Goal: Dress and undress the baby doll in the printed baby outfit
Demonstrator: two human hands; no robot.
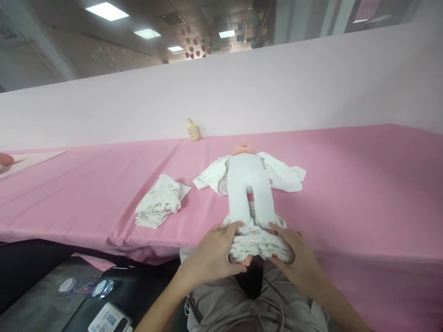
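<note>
A doll with a white cloth body (246, 173) lies on its back on the pink-covered table, its legs toward me. White printed trousers (258, 240) are bunched around its lower legs at the table's front edge. My left hand (216, 251) grips the bunched cloth on the left side, thumb and fingers around it. On the right side, my right hand (299, 258) holds the same cloth. The doll's feet show partly below the cloth. A white top (284, 174) spreads out to both sides of the doll's upper body.
Folded white printed clothing (161, 200) lies left of the doll. A cream bottle (193, 129) stands near the wall. The pink table (363, 193) runs across the view. Plastic bottles (86, 287) and a white device (109, 319) are at the lower left.
</note>
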